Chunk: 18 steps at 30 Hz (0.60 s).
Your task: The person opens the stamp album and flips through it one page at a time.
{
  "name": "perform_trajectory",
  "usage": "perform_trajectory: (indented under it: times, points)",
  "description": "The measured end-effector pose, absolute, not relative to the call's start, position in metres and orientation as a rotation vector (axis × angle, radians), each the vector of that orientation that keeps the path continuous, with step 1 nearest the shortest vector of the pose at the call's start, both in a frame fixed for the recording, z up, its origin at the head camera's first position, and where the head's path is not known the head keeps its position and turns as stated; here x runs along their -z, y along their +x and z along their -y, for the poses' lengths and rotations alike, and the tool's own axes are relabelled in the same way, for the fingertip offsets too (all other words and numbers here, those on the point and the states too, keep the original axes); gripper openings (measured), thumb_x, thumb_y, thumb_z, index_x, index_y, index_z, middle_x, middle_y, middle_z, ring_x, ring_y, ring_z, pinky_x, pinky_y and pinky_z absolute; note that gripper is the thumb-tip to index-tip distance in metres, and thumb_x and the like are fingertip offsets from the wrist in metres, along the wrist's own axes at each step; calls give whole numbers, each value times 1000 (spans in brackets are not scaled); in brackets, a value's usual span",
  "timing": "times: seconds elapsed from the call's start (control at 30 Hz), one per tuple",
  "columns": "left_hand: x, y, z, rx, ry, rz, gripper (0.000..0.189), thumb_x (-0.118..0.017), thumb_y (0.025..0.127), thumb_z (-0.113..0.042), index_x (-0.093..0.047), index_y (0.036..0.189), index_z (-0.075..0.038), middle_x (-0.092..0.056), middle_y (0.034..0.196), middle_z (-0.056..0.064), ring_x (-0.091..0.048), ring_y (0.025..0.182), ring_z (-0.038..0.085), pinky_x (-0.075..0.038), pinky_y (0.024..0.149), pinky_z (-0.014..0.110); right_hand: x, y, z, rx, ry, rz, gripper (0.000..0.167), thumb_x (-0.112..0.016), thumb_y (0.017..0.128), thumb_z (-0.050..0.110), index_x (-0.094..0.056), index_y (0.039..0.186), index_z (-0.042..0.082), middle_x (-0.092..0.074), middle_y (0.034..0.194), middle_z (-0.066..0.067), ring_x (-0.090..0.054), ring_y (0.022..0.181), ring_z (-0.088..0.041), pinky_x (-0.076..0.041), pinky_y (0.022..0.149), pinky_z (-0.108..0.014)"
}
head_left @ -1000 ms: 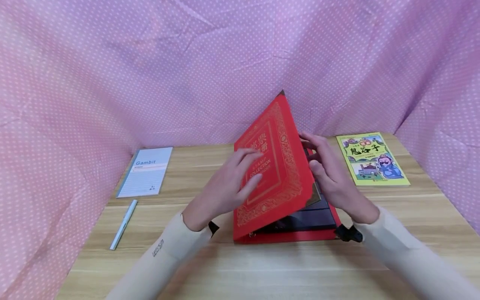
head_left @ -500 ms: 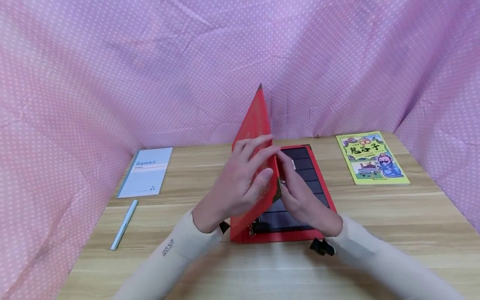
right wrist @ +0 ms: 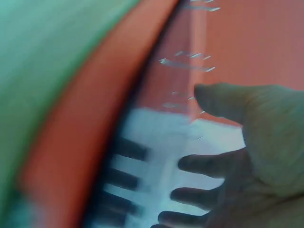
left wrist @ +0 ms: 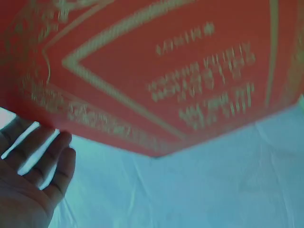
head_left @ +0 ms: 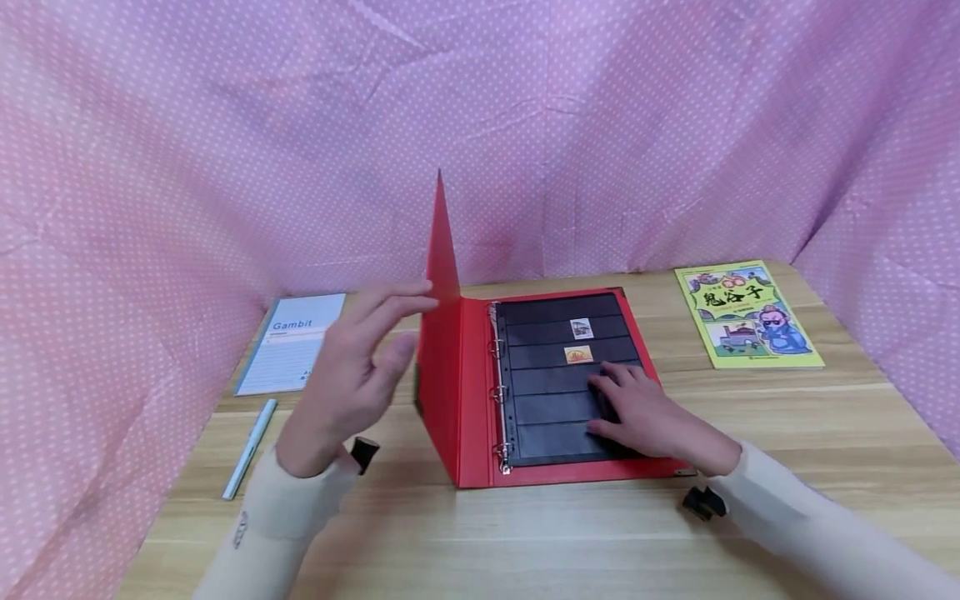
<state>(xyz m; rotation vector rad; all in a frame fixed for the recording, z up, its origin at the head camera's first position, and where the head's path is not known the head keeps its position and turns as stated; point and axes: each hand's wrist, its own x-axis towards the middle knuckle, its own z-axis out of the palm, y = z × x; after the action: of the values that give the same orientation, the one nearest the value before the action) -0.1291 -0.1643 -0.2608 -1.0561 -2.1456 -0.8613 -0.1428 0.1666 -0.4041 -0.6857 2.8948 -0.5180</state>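
Observation:
A red stamp album (head_left: 474,400) lies on the table with its front cover (head_left: 444,358) standing nearly upright on the left. My left hand (head_left: 356,367) is at the cover's outer side, fingers extended and fingertips right at its edge. Gold lettering and a gold border mark that outer face in the left wrist view. Over the lower right of the black stock page (head_left: 551,408) is my right hand (head_left: 637,408), fingers spread and holding nothing. Two stamps show on the page, one grey (head_left: 581,328) and one orange-yellow (head_left: 578,355). Metal rings (head_left: 501,392) run along the page's left side.
To the left lie a blue-and-white notebook (head_left: 288,346) and a light blue pen (head_left: 249,450). A yellow comic-style book (head_left: 748,317) is at the back right. Pink dotted cloth (head_left: 480,142) hangs behind the wooden table (head_left: 555,542).
The album's cover has swung left from leaning over the page to nearly upright, exposing page and rings. My left hand moved left with it; my right hand left the cover for the page.

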Motion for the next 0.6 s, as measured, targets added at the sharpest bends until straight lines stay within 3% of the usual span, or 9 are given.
perform_trajectory:
  times: [0.17, 0.27, 0.4, 0.47, 0.53, 0.6]
  points:
    - [258, -125, 202, 923, -963, 2100, 48, -42, 99, -38, -68, 105, 2, -65, 113, 12, -58, 108, 25, -41, 96, 31, 420, -140, -189, 413, -763, -2892, 70, -69, 84, 43, -47, 138, 4, -34, 144, -25, -30, 129, -45, -31, 98, -63]
    - [261, -120, 223, 971, -833, 2141, 36, -46, 99, -25, -70, 104, 2, -67, 110, 12, -60, 106, 21, -41, 94, 26, 421, -142, -201, 447, -765, -2888, 70, -68, 85, 43, -46, 140, 6, -33, 145, -24, -28, 130, -47, -29, 98, -65]
    - [272, -118, 247, 902, -513, 2341, 29, -47, 98, -13, -72, 104, -2, -70, 103, 9, -63, 92, 14, -44, 79, 19, 422, -147, -217, 507, -681, -2901, 71, -69, 84, 43, -45, 140, 6, -32, 145, -24, -26, 130, -48, -29, 98, -65]
    - [280, -119, 255, 790, -335, 2501, 31, -47, 98, -20, -72, 106, -3, -71, 86, 9, -61, 74, 17, -44, 65, 23, 422, -149, -224, 539, -612, -2910, 73, -70, 83, 44, -45, 139, 5, -31, 145, -26, -25, 129, -49, -30, 97, -65]
    - [289, -119, 263, 709, -203, 2663, 34, -48, 98, -26, -70, 110, -3, -69, 76, 7, -58, 69, 21, -42, 61, 29, 423, -150, -230, 570, -523, -2909, 76, -70, 83, 46, -44, 139, 2, -28, 145, -28, -24, 129, -50, -30, 97, -65]
    - [301, -120, 271, 675, -151, 2807, 37, -47, 98, -29, -67, 115, -3, -68, 77, 11, -61, 72, 27, -46, 63, 37, 423, -150, -235, 592, -442, -2909, 81, -70, 82, 49, -42, 139, -2, -24, 145, -31, -24, 128, -52, -29, 97, -66]
